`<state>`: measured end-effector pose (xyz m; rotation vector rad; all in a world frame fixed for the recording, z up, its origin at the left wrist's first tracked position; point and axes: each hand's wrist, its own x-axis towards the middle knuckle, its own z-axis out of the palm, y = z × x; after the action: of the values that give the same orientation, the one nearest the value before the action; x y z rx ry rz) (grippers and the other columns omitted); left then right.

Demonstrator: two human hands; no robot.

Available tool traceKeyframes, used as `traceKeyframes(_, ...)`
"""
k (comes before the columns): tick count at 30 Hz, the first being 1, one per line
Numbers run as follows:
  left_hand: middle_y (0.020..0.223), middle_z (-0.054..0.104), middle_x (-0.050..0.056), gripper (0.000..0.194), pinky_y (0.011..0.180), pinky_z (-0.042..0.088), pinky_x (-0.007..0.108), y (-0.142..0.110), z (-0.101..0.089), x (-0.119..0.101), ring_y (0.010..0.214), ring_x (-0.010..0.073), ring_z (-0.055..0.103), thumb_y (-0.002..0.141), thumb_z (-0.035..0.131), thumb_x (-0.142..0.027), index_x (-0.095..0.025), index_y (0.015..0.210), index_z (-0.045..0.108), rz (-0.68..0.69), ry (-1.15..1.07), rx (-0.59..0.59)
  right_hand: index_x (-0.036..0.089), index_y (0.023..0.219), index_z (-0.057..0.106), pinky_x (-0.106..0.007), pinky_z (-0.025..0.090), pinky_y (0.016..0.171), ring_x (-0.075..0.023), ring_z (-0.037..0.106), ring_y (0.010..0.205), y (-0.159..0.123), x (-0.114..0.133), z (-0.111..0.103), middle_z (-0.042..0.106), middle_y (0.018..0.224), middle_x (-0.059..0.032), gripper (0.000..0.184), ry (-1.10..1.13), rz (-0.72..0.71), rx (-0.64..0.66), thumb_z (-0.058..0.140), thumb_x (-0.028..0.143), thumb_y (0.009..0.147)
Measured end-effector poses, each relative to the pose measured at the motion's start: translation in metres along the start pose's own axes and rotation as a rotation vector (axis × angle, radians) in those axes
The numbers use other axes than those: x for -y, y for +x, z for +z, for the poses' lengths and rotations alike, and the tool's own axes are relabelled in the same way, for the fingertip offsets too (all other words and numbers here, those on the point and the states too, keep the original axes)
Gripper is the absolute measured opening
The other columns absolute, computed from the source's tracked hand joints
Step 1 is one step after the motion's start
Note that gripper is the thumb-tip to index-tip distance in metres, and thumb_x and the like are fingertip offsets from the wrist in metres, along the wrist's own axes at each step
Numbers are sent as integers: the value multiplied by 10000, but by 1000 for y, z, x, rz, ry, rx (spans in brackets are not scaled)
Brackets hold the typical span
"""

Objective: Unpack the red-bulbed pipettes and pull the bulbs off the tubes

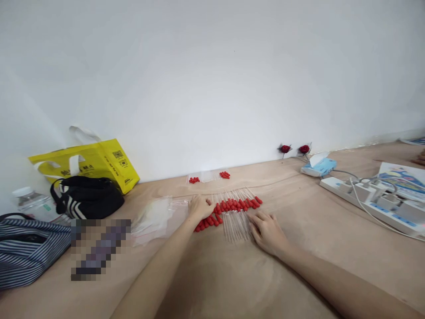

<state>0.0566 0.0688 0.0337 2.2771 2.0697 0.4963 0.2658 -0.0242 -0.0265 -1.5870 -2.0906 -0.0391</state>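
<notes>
Two bare forearms lie nearest the camera, reaching over the wooden tabletop point(292, 283). Past both hands rises the white wall point(212, 88). Well to the left of the left hand point(201, 207), a yellow bag point(96, 159) leans at the wall, with a striped bag point(29, 252) nearer the camera and a black pouch point(91, 197) between them. Well to the right of the right hand point(269, 231) lies a white power strip point(378, 206) with plugs and cables; a blue tissue pack point(318, 167) sits beyond it. Clear plastic bags point(156, 219) lie flat just left of the left hand.

Between the hands lie the red-tipped sticks point(234, 205), their clear stems pointing both away and toward the camera. The left hand's fingers are curled in at their left end; whether they grip any, I cannot tell. The right hand rests loosely open, fingers bent, beside the near stems. Beyond the hands, small red-tipped bundles point(225, 175) lie near the wall, and two dark red roses point(284, 149) stand farther right.
</notes>
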Motion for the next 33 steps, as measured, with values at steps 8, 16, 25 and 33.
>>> traceKeyframes(8,537,634,66,264,712,416,336,9,11,-12,772,251,612,581,601,-435,-203,457,611,-18,2,68,188,1045,521,-303,290,713,-176,497,824,-2,-2,4,558,865,-58,252,-10,-74,-33,362,219,851)
traceKeyframes(16,429,560,42,282,551,393,274,2,-3,-11,558,200,590,656,499,-318,-166,423,548,-28,-60,-7,178,1089,502,-329,300,724,-199,480,867,-3,2,2,552,906,-74,281,-54,-108,-44,376,254,849)
traceKeyframes(25,626,572,10,147,550,431,199,-74,-18,12,566,99,538,724,443,-191,-170,596,511,468,-280,-137,180,1194,437,-367,329,792,-203,494,939,0,-3,-4,540,987,-94,367,137,-84,-285,357,315,862)
traceKeyframes(33,717,612,26,107,583,482,179,-109,13,20,619,92,585,741,472,-123,-180,666,522,812,-290,-361,257,1067,558,-454,234,920,-207,480,979,-1,19,-10,572,1020,-56,307,98,-510,-265,533,375,784)
